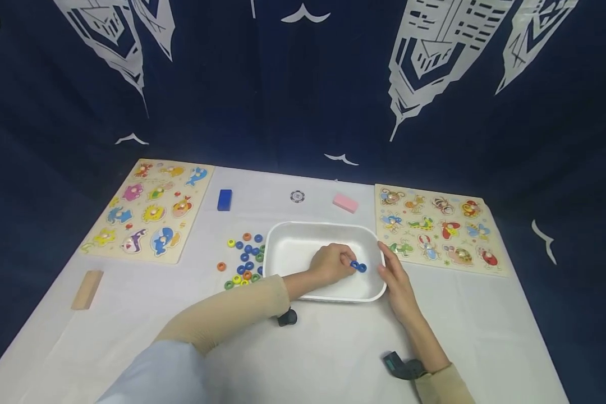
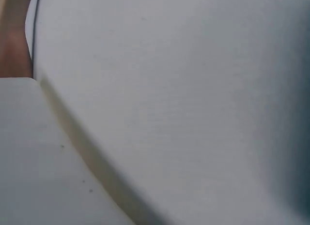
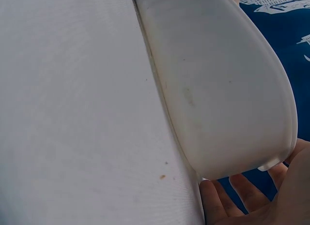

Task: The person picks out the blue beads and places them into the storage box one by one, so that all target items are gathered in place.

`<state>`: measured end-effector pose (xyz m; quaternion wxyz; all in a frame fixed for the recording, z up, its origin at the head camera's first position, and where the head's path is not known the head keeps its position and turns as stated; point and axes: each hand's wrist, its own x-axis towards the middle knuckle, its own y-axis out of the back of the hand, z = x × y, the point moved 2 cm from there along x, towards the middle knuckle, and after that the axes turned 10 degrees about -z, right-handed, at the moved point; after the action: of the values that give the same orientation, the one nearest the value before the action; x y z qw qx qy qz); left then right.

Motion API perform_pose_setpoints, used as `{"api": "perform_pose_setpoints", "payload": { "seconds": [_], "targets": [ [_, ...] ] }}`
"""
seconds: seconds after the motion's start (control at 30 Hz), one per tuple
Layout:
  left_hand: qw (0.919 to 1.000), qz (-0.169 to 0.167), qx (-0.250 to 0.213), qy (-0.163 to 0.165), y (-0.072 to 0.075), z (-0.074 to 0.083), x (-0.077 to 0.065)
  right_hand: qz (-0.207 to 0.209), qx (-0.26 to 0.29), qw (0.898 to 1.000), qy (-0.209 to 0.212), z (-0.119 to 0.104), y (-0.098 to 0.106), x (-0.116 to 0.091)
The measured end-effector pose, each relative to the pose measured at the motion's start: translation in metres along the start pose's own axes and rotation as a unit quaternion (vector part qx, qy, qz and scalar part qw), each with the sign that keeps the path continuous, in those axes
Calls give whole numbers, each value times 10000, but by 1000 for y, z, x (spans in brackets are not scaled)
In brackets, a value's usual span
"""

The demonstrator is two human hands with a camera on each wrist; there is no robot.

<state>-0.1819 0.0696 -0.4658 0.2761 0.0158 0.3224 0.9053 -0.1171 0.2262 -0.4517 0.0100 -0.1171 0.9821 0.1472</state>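
Honestly, your left hand (image 1: 333, 264) seems to pinch a blue bead (image 1: 354, 264), probably light, hard, slippery: take its sides. Your right hand (image 1: 399, 283) grips the white tray (image 1: 323, 224) beside it.

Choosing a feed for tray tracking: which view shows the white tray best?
Head view. It takes in the rim and interior of the white tray, though the left hand covers some of the inside. Left wrist shows only a cut-off stretch of outer wall; right wrist shows more outer wall, up close, but not the interior.
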Motion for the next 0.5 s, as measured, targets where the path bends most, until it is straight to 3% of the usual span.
{"api": "perform_pose_setpoints", "payload": {
  "seconds": [0.13, 0.37, 0.43, 0.5],
  "targets": [
    [9994, -108, 313, 17, 0, 2, 1, 44, -28, 10000, -5, -1, 1, 0],
    [9955, -620, 680, 208, 6, 9, -7, 5, -79, 10000, 8, -2, -1, 0],
    [9943, -537, 917, 29, 11, 16, -15, 18, -105, 9999, -5, -2, -1, 0],
    [9930, -290, 1087, -363, 20, 26, -28, 34, -103, 9999, -9, -1, -1, 1]
  ]
}}
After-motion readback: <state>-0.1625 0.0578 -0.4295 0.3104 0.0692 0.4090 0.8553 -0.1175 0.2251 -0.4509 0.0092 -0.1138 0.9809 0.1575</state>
